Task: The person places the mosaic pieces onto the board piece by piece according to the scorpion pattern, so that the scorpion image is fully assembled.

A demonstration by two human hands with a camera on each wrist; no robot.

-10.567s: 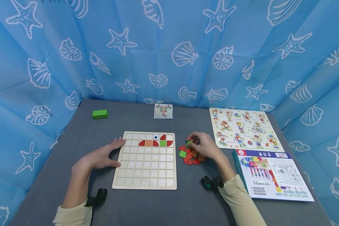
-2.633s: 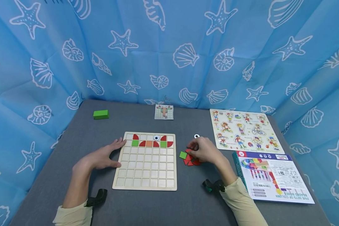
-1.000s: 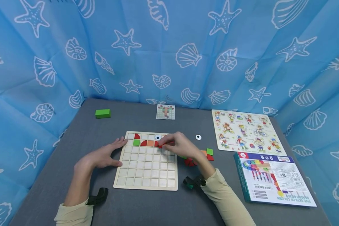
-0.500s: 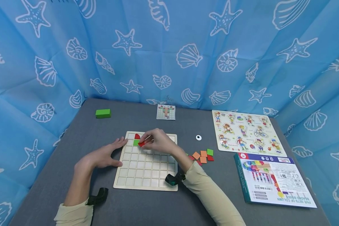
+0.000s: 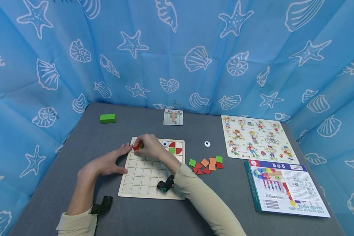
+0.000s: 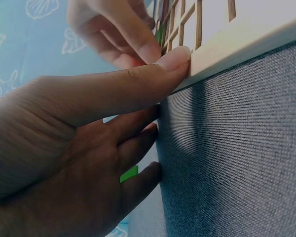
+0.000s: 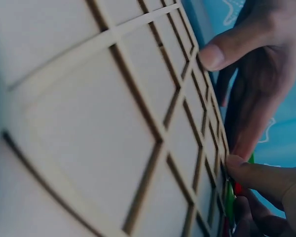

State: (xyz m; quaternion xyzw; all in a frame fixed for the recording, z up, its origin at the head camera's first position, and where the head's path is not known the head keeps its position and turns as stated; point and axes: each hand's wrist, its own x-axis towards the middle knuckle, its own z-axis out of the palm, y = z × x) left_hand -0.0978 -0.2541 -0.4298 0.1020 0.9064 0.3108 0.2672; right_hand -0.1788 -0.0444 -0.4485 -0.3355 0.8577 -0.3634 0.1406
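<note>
In the head view my left hand (image 5: 106,163) rests at the left edge of a wooden grid board (image 5: 151,197), thumb and fingers spread and touching it. The left wrist view has its thumb (image 6: 173,60) on the board's rim. Over the upper left squares, my right hand (image 5: 150,146) pinches a small red tile (image 5: 136,147), whose shape is mostly hidden by the fingers. Beside it is a green square, partly covered. A white eye disc (image 5: 165,144), red quarter-circles (image 5: 179,150) and a green square tile (image 5: 172,150) sit in the upper rows.
Right of the board lie loose orange (image 5: 212,160), red (image 5: 206,170) and green (image 5: 192,162) tiles, plus another eye disc (image 5: 207,144). A pattern card (image 5: 173,117) and green block (image 5: 108,118) are behind. A picture puzzle board (image 5: 258,137) and flat box (image 5: 289,188) occupy the right.
My right hand has gone from the loose tiles leftward across the board with a red tile. Earlier, a red quarter-circle and a green square appeared at the upper left. The left hand stays put.
</note>
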